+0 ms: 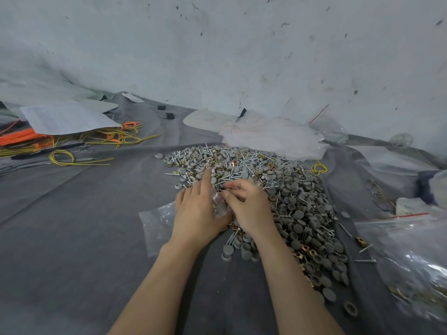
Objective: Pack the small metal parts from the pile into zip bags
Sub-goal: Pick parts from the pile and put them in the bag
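A big pile of parts (pixel 285 194) lies on the grey cloth: silver screws, grey round caps and brass clips mixed together. My left hand (pixel 197 209) sits at the pile's near-left edge and holds a small clear zip bag (pixel 219 204), its index finger stretched out over the screws. My right hand (pixel 249 206) is right beside it, thumb and fingers pinching the bag's mouth, with a few screws seen inside the bag. Under my left wrist lies a stack of empty clear zip bags (pixel 156 226).
A large clear bag with a red zip line (pixel 411 257), holding packed parts, lies at the right. Yellow and orange wires (pixel 79 141) and paper sheets (pixel 65 118) lie at the far left, white plastic (pixel 273 136) behind the pile, a stained wall (pixel 242 56) beyond.
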Motion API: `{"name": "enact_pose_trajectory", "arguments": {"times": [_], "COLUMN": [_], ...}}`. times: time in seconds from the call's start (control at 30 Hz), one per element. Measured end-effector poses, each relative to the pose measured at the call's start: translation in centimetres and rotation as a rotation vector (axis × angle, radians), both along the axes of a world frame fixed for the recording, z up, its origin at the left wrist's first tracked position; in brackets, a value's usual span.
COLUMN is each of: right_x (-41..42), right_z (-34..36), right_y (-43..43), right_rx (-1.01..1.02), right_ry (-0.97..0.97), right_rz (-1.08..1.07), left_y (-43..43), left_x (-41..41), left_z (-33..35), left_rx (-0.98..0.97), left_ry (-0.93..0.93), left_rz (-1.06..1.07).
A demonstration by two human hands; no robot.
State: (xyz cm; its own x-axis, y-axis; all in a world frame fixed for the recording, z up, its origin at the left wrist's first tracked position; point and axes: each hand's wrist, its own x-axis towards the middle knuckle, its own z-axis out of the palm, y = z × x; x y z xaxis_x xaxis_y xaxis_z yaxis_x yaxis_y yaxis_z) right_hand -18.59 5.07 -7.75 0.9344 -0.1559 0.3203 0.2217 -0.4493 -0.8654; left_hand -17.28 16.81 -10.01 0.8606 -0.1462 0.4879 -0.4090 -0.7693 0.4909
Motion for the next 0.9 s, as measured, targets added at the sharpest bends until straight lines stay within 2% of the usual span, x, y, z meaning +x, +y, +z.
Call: {"name": "enact_pose_trajectory", "arguments": {"times": [0.07,0.23,0.4,0.5,0.73,0.9], "right_x": [0.0,-0.2,-0.3,-0.2,0.0,0.0], "right_z": [0.0,0.1,-0.9,-1.5,-1.1,-1.2], "right_y": [0.0,-0.8,0.5,1.6,2.3,1.9], "right_rx": [-0.036,-0.202,-0.696,-0.869,-0.886,-0.784], "right_ry": [-0.012,-0.085,-0.050,0.047,0.160,0.101], "right_rz": [0.004,-0.211,-0.088,-0.065,-0.169,-0.216], "left_y": [0.2,1.0,1.3,1.2,1.1,1.0], "left_x": [0.1,0.6,0.8,0.6,0.4,0.5], "left_z": [0.2,0.6,0.7,0.8,0.8,0.7], "left_rx": [-0.028,-0.110,-0.220,-0.219,-0.214,-0.211], "left_ry": [0.003,0.046,0.010,-0.006,-0.015,0.007], "left_rz": [0.018,0.119,0.205,0.246,0.266,0.254]}}
